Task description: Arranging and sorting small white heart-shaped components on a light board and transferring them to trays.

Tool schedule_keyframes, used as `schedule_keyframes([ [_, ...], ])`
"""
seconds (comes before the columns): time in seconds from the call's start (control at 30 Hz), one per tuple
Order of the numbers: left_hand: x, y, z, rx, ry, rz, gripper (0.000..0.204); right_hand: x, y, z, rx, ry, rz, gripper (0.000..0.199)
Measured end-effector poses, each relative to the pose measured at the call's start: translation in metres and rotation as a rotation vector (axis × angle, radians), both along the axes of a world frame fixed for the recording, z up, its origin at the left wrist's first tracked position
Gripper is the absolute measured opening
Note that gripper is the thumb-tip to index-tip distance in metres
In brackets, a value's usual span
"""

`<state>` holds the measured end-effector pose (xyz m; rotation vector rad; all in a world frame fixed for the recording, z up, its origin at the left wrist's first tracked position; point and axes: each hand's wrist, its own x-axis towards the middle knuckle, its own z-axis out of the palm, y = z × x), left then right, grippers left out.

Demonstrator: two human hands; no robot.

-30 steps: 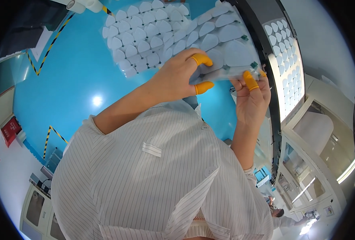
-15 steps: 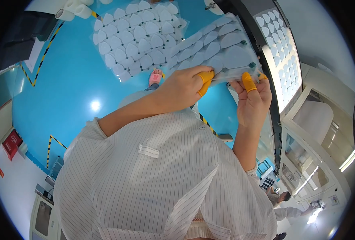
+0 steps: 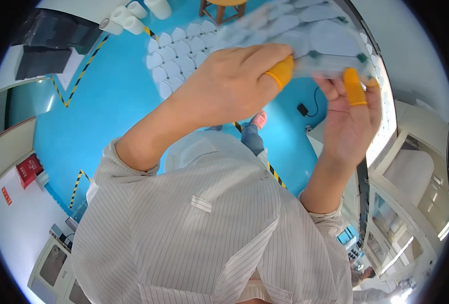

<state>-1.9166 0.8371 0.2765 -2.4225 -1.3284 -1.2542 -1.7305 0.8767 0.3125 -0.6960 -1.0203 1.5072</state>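
A clear plastic film sheet [image 3: 330, 38] with rows of pale, rounded shapes and small dark green marks is held up in front of me, blurred along its left part. My left hand [image 3: 239, 83], wearing orange finger cots, pinches its lower edge. At the lower right corner my right hand [image 3: 353, 109], also in orange finger cots, has thumb and fingers closed on the same sheet. Farther left lies another stretch of similar patterned film [image 3: 176, 55], partly hidden behind the held sheet and my left hand. Whether the two stretches join, I cannot tell.
A lit panel [image 3: 386, 126] stands along the right, beside a pale cabinet [image 3: 401, 187]. White rolls [image 3: 133, 23] and a wooden stool [image 3: 223, 10] are at the far side. On the blue floor [image 3: 103, 131] are striped tape lines and a black adapter [image 3: 302, 109] with its cable.
Both hands have lifted the held sheet up and to the right, closer to me. The view has shifted, bringing the stool in and covering more of the farther film. Both grips stay closed.
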Motion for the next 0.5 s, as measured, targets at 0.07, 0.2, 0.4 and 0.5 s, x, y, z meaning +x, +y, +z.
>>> schedule_keyframes([
  [0.07, -0.009, 0.0, -0.014, -0.023, 0.059, 0.037, 0.014, -0.005, 0.004, -0.032, -0.048, 0.062, 0.039, 0.013],
  [0.2, -0.016, -0.007, -0.097, -0.162, 0.137, 0.11, 0.01, -0.015, 0.002, -0.135, -0.411, 0.093, 0.038, 0.017],
  [0.4, 0.001, -0.036, -0.236, -0.614, 0.16, 0.183, 0.015, -0.009, -0.021, -0.284, -1.004, -0.252, 0.024, 0.033],
  [0.5, 0.009, -0.044, -0.251, -0.64, 0.086, 0.199, 0.014, 0.002, -0.051, -0.311, -1.005, -0.57, -0.186, 0.039],
])
